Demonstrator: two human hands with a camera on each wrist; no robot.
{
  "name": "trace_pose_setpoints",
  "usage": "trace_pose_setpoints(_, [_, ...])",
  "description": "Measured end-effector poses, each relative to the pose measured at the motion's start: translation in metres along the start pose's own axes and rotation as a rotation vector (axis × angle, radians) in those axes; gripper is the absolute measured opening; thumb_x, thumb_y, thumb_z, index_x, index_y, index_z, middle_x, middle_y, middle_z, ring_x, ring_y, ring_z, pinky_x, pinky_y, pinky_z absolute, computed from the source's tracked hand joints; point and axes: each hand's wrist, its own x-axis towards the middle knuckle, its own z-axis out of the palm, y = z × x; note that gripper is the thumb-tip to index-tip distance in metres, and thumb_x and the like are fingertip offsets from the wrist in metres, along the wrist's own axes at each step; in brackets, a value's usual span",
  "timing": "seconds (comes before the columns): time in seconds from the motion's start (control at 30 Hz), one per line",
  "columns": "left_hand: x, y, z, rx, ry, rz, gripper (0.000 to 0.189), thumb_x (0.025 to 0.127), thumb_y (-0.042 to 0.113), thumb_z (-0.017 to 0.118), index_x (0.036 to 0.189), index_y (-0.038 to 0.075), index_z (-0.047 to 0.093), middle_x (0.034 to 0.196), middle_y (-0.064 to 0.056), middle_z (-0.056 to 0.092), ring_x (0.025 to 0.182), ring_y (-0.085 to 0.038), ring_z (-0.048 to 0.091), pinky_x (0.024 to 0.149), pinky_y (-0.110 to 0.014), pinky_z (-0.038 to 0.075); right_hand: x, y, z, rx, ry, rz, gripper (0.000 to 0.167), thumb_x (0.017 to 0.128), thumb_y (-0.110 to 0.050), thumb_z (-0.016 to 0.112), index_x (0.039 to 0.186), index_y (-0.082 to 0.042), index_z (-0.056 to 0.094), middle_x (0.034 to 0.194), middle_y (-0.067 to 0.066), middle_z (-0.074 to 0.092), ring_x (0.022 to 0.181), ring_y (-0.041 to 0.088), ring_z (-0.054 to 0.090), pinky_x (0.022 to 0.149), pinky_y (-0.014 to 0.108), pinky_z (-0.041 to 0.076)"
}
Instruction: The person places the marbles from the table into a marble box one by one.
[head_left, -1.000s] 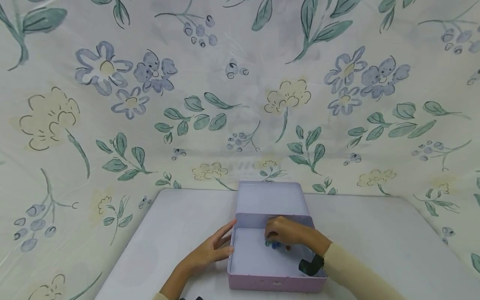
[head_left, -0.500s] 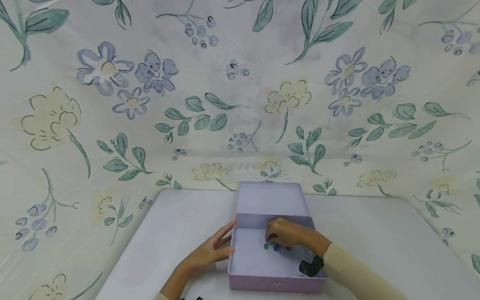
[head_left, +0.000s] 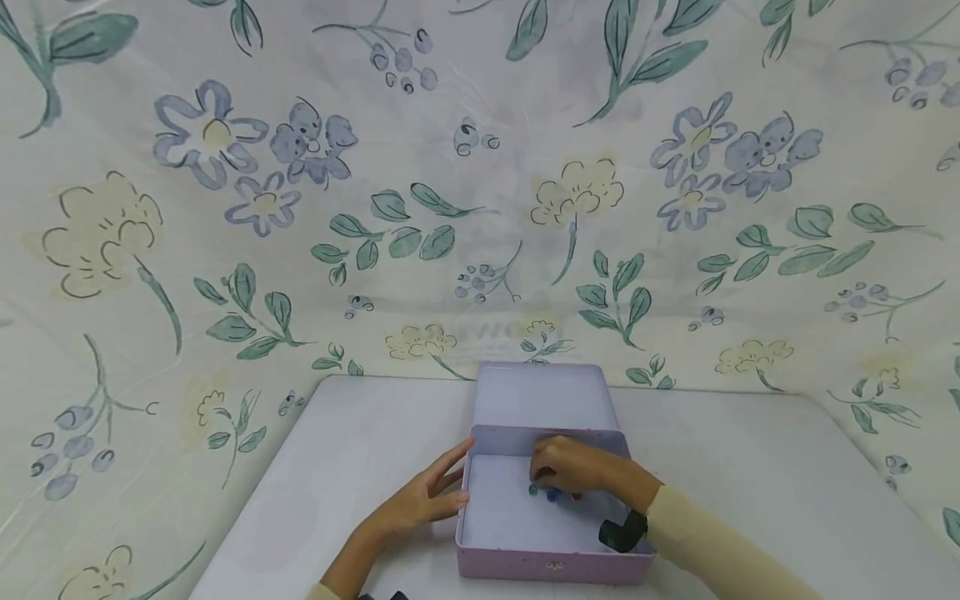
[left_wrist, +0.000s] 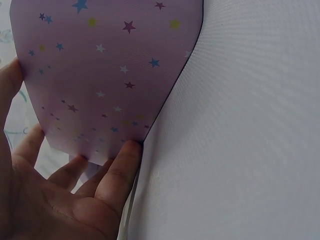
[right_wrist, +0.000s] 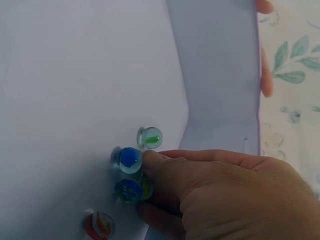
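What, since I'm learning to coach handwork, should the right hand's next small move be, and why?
Probably a light pinch: the right hand could close on the blue-and-green marble. Its fingertips are right beside that marble, the red-swirled marble lies farther off, and the left hand touches the star-printed box, which may steady it.

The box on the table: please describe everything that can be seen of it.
The box is rectangular, pinkish-lilac outside, with coloured stars on its left side, and pale lilac inside. Its lid is open at the far edge; a clasp is at the front. It lies flat on the table, with marbles inside. The left hand touches its left side; the right hand is inside. Its material, possibly tin, is uncertain.
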Motion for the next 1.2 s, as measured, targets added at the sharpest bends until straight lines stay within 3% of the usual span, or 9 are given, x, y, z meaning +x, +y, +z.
trace_pose_setpoints(0.3, [0.000,-0.001,0.001,0.005,0.008,-0.009,0.076,0.101,0.022,0.060,0.161,0.031,0.015,0.170,-0.012,-0.002,0.150,-0.054,0.012,0.111,-0.058,0.042,-0.002,-0.001,-0.012,0.068,0.022,0.052,0.015,0.092,-0.011,0.071,0.106,-0.010,0.078,0.097,-0.003,0.073,0.085,0.000,0.062,0.079,0.016,0.056])
trace_pose_setpoints(0.6, [0.001,-0.003,0.003,0.015,0.012,-0.020,0.074,0.101,0.023,0.059,0.161,0.034,0.017,0.170,-0.009,0.000,0.150,-0.052,0.013,0.111,-0.057,0.042,-0.017,0.001,-0.032,0.106,0.068,-0.012,0.018,0.092,-0.011,0.071,0.109,-0.006,0.076,0.098,0.001,0.074,0.085,0.000,0.064,0.078,0.015,0.056])
trace_pose_setpoints(0.97, [0.003,-0.003,0.000,0.019,0.009,-0.009,0.075,0.101,0.022,0.060,0.161,0.034,0.016,0.170,-0.008,-0.001,0.151,-0.051,0.014,0.110,-0.056,0.043,-0.073,0.014,-0.072,0.113,0.189,0.025,0.021,0.091,-0.007,0.071,0.111,-0.003,0.074,0.103,0.007,0.074,0.092,0.009,0.069,0.079,0.020,0.058])
trace_pose_setpoints(1.2, [0.001,-0.002,0.000,0.003,0.005,-0.009,0.075,0.101,0.020,0.059,0.160,0.035,0.016,0.170,-0.009,-0.002,0.151,-0.051,0.012,0.111,-0.056,0.042,-0.109,0.027,-0.072,0.115,0.255,0.063,0.021,0.090,-0.005,0.071,0.111,-0.005,0.075,0.099,0.000,0.073,0.084,-0.001,0.060,0.071,0.020,0.057])
